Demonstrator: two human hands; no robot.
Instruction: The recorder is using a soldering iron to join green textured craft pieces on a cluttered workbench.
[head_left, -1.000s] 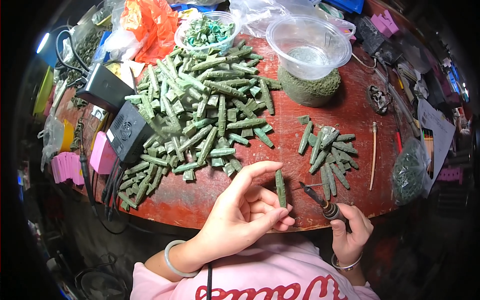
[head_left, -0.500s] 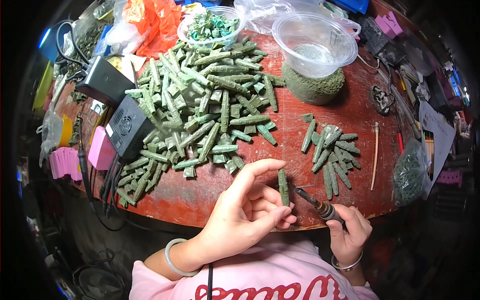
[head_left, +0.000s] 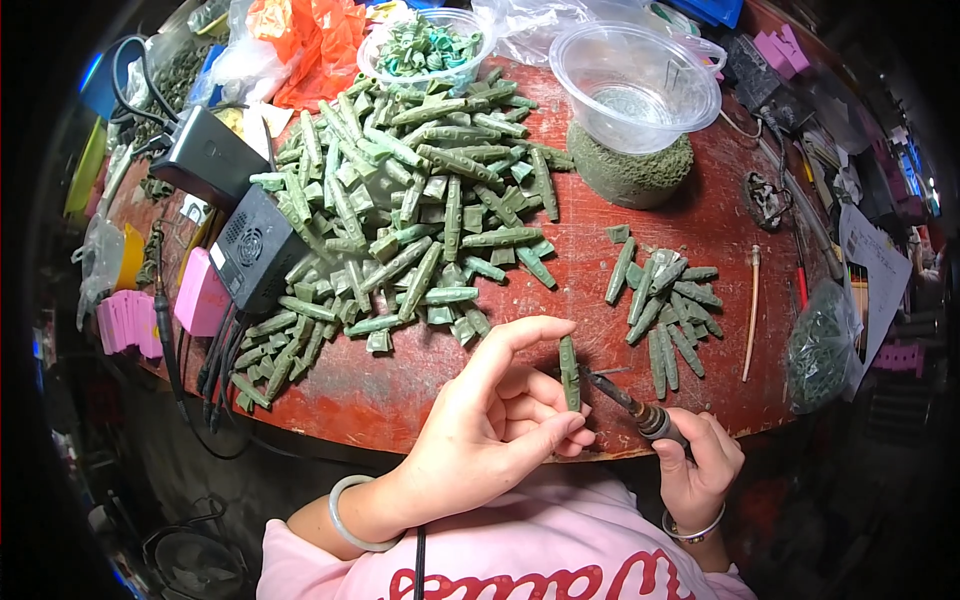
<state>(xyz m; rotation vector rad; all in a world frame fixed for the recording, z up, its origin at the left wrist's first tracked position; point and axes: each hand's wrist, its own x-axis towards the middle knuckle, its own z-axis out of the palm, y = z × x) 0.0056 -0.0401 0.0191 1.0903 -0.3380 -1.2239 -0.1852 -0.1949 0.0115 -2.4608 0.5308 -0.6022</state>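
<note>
My left hand pinches a slim, carved green wax piece upright, its lower end by the thumb and its top by the raised index finger. The other fingers curl behind it. Just to the right, my right hand grips a soldering iron by its dark handle. The thin metal tip points up and left, close to the wax piece; whether they touch I cannot tell. A big heap of similar green wax pieces covers the table's left and middle. A smaller pile lies beyond my right hand.
On the red table, a clear plastic tub rests on a rough green block. Behind the heap stands a bowl of green scraps. Black boxes with cables are at left. A bagged green bundle sits at right.
The whole table view has shifted very slightly. Both hands keep their holds, and the iron's tip stays close beside the wax piece.
</note>
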